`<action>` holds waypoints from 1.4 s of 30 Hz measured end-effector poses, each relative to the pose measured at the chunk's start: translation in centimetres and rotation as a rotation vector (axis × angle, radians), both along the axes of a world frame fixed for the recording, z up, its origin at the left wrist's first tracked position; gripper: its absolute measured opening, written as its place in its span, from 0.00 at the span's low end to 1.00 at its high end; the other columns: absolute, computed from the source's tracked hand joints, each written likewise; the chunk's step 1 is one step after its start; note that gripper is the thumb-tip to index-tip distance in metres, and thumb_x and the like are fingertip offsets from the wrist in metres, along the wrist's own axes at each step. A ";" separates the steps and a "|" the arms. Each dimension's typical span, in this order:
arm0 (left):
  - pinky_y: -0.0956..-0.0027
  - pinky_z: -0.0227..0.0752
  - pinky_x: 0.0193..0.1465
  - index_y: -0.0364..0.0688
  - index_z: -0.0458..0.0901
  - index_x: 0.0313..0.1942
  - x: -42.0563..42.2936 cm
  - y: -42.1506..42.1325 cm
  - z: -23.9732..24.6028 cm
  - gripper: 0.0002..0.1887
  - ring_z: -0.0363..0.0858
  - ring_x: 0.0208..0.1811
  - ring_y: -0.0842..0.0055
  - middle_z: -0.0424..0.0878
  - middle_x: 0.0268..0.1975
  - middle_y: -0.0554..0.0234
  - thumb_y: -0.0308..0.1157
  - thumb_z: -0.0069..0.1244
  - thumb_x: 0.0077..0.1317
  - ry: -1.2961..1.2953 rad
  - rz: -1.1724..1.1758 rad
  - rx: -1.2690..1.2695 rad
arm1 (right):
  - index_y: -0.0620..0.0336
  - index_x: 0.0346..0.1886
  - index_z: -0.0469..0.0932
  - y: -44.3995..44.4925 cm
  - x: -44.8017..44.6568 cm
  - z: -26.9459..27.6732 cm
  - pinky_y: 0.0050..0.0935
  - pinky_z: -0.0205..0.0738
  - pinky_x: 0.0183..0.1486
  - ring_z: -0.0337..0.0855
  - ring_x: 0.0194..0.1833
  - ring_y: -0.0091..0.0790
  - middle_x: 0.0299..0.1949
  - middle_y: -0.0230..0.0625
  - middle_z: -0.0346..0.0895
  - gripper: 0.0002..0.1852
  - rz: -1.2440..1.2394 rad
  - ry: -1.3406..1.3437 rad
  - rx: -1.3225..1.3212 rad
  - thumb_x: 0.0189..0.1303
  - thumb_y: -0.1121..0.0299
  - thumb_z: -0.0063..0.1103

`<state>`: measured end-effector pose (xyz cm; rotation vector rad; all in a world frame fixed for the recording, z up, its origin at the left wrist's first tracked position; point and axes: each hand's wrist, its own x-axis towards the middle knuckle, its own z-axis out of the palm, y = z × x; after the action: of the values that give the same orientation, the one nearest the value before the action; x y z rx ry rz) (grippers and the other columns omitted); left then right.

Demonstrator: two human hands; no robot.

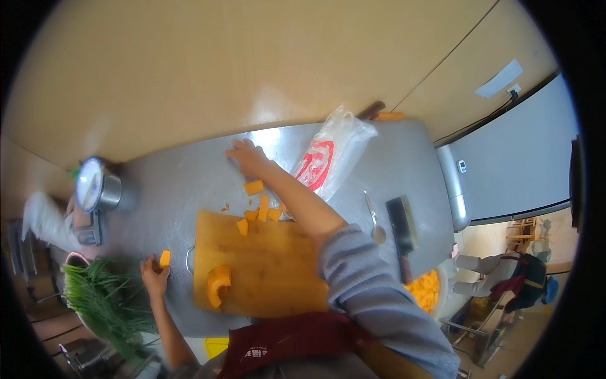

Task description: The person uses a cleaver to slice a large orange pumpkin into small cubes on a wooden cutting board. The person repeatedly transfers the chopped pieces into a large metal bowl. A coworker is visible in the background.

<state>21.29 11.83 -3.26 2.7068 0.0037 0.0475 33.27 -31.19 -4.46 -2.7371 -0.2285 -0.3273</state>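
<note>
My left hand (155,279) is left of the wooden cutting board (270,265), with a small block of orange pumpkin (164,259) between thumb and fingers. Across the steel table, my right hand (248,158) reaches toward the far edge. Its fingers are somewhat spread, and nothing shows in them. Several pumpkin chunks (263,208) lie below that wrist, around the board's far edge. A curved pumpkin piece (218,285) rests on the board's near left part. My right forearm and sleeve cover some of the board's right side.
Right of the board lie a metal spoon (374,222) and a cleaver (401,227). A plastic bag (326,156) sits behind. Cut pumpkin fills a tub (441,289). At left are a metal pot (110,192), a scale (90,232) and green stalks (102,293). Another person (516,275) is at right.
</note>
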 end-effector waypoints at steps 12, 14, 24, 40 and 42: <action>0.75 0.64 0.28 0.34 0.76 0.29 2.4 -1.4 -0.9 0.07 0.70 0.24 0.82 0.73 0.22 0.65 0.19 0.57 0.52 0.305 -0.080 -0.330 | 0.56 0.40 0.77 -0.2 -4.9 1.3 0.41 0.73 0.47 0.72 0.48 0.49 0.45 0.44 0.70 0.12 0.150 0.591 0.072 0.50 0.70 0.61; 0.74 0.65 0.29 0.33 0.76 0.30 2.7 -2.9 0.7 0.07 0.70 0.24 0.81 0.73 0.23 0.63 0.19 0.57 0.52 0.231 -0.089 -0.236 | 0.55 0.43 0.75 0.2 -6.0 1.3 0.42 0.73 0.47 0.70 0.50 0.50 0.47 0.44 0.69 0.15 0.160 0.574 0.037 0.50 0.68 0.63; 0.67 0.73 0.38 0.33 0.77 0.40 0.7 -18.1 4.7 0.14 0.79 0.34 0.62 0.78 0.34 0.53 0.22 0.59 0.52 0.248 -0.569 -0.324 | 0.52 0.45 0.75 0.3 -8.5 1.7 0.44 0.72 0.49 0.68 0.52 0.49 0.50 0.43 0.68 0.15 0.283 0.670 0.038 0.54 0.62 0.61; 0.64 0.71 0.51 0.40 0.77 0.43 2.6 -23.6 0.4 0.26 0.74 0.48 0.59 0.72 0.46 0.56 0.30 0.67 0.40 0.327 -0.676 -0.263 | 0.56 0.42 0.80 -0.8 -11.7 0.6 0.38 0.70 0.49 0.75 0.47 0.45 0.42 0.42 0.76 0.22 0.196 0.747 0.391 0.43 0.57 0.70; 0.63 0.71 0.51 0.40 0.77 0.42 2.9 -23.7 0.6 0.26 0.74 0.48 0.60 0.73 0.46 0.57 0.31 0.67 0.39 0.312 -0.710 -0.275 | 0.56 0.41 0.80 -0.8 -11.6 0.4 0.38 0.71 0.49 0.76 0.47 0.46 0.41 0.43 0.77 0.20 0.190 0.806 0.388 0.44 0.58 0.69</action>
<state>24.20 -11.92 -2.70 2.2691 -0.7847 -0.5399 21.70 -32.01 -4.06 -2.2220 -0.1717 0.7009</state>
